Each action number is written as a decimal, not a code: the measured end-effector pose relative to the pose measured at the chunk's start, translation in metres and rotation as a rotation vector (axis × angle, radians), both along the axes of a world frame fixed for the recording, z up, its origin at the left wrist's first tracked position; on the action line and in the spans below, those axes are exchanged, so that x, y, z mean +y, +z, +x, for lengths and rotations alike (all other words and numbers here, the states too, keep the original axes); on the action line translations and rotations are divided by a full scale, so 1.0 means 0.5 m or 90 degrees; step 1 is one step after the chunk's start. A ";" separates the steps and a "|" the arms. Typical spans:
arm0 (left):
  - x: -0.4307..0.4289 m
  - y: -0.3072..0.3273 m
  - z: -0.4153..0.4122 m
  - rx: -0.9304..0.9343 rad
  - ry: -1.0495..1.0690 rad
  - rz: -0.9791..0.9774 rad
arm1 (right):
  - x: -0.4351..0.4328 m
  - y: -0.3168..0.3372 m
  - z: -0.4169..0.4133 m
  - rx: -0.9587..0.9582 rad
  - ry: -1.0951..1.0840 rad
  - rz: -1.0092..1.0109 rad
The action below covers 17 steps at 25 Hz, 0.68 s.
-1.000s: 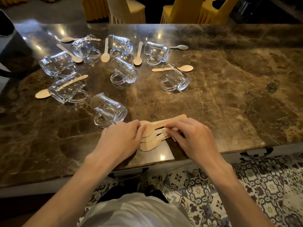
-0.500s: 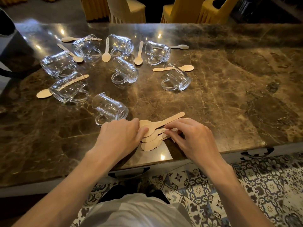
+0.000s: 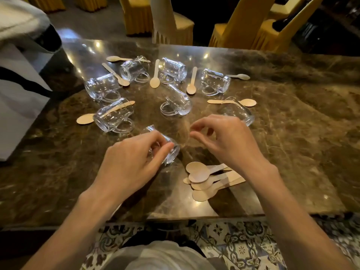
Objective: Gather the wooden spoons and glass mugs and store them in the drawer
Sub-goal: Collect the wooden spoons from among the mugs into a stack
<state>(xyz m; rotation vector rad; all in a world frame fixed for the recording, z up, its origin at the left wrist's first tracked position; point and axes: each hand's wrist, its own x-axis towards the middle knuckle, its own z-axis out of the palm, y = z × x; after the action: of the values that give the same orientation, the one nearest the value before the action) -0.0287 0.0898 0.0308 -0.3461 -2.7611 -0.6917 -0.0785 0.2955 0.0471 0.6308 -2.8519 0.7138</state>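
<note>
Left hand (image 3: 134, 164) on the nearest mug (image 3: 172, 153); right hand (image 3: 226, 141) free.

We note the left fingers curled over the nearest mug, which lies on its side on the table (image 3: 292, 143); how firm the grip is we cannot tell. The right hand hovers beside it, fingers loosely bent, holding nothing. The spoon pile (image 3: 200, 177) lies under the right wrist, on our side of both hands, bowls toward the left hand. One tipped mug (image 3: 236, 112) sits just beyond the right fingertips. Six other mugs (image 3: 176, 103) and the loose spoons (image 3: 154, 81) lie farther out, beyond both hands.
</note>
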 end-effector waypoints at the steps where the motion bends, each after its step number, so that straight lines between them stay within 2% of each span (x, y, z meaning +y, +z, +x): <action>1: -0.012 0.001 -0.006 0.031 0.006 0.034 | -0.012 0.013 -0.016 0.004 0.008 -0.004; 4: -0.082 0.002 -0.035 0.098 0.047 0.110 | -0.081 0.046 -0.081 0.028 0.046 -0.013; 7: -0.142 -0.011 -0.067 0.116 0.097 0.133 | -0.144 0.067 -0.140 0.030 0.076 -0.021; 17: -0.296 -0.076 -0.154 -0.002 0.233 0.067 | -0.360 0.083 -0.342 0.032 0.133 0.045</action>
<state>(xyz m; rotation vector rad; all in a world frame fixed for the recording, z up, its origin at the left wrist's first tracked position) -0.1055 -0.0581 -0.0070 0.1790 -2.6698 -0.7322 -0.2493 0.1157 0.0886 0.9536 -2.8025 0.6180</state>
